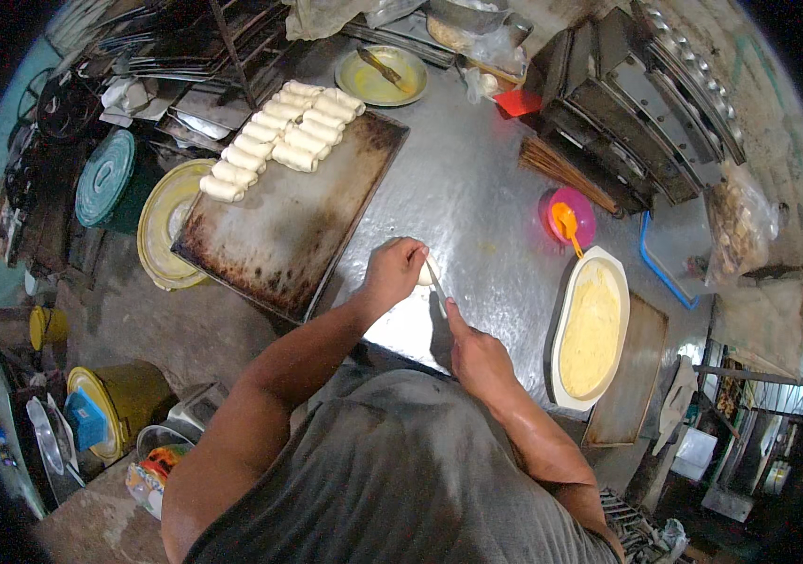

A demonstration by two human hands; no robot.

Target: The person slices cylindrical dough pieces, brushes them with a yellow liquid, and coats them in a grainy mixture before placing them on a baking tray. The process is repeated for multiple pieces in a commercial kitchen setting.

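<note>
Over the metal table's near edge, my left hand (395,273) is closed, its fingertips pinched at a small pale piece of dough (425,274) partly hidden by the hand. My right hand (480,359) grips a thin knife-like spreader (435,282), index finger stretched along it, with its tip at the dough. Left of my hands lies a scorched baking tray (293,211); several rolled pieces of dough (275,136) sit in rows on its far left part. To the right, a long white oval dish (591,329) holds a smooth pale-yellow filling (590,324).
A round pan (350,80) with a brush (378,64) stands at the far edge. Right of centre are a pink bowl (582,209) with an orange scoop (564,220), a straw brush (566,172) and stacked dark metal tins (608,103). Buckets (133,395) stand on the left floor.
</note>
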